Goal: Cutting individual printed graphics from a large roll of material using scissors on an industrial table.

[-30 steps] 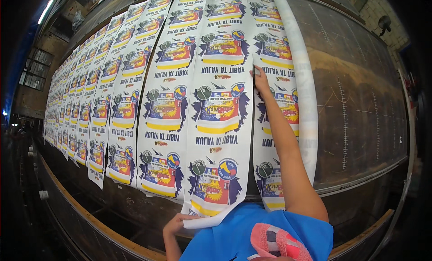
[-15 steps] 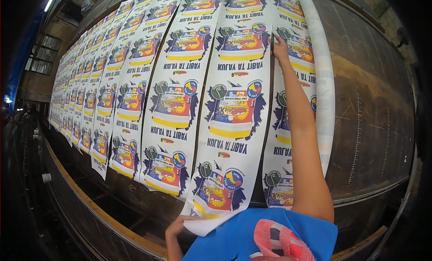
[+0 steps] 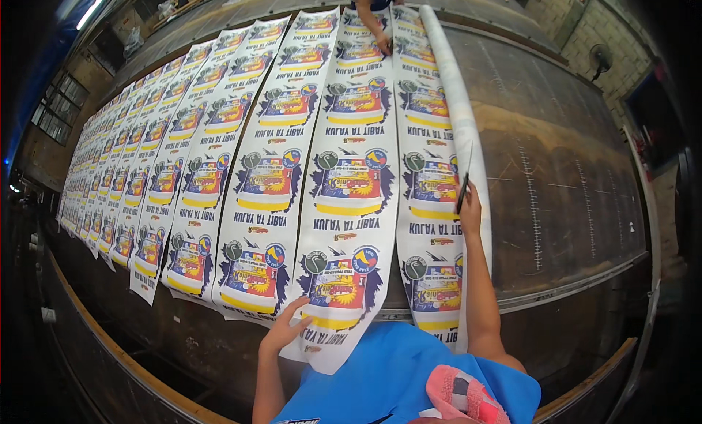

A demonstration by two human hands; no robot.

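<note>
Long white strips printed with repeated colourful designs lie side by side over a dark table. My left hand [image 3: 287, 327] rests on the near end of one printed strip [image 3: 344, 237], fingers apart, where its loose end hangs over the table edge against my blue shirt. In my right hand [image 3: 470, 204] is a pair of scissors [image 3: 464, 188] with dark handles, its thin blade pointing away from me. It is over the right-hand strip [image 3: 431, 230], beside the rolled white fabric [image 3: 457, 106] along that strip's right side.
Across the table another person's hand [image 3: 384, 43] reaches onto a strip's far end. Dark worn tabletop [image 3: 556, 182] with scratched marks stretches to the right. A wooden rail [image 3: 139, 354] runs low on the left. A fan [image 3: 601, 58] stands by the far right wall.
My right hand has come back toward me along the right-hand strip with the scissors. My left hand has shifted from the strip's corner onto its surface. The other person has come into view.
</note>
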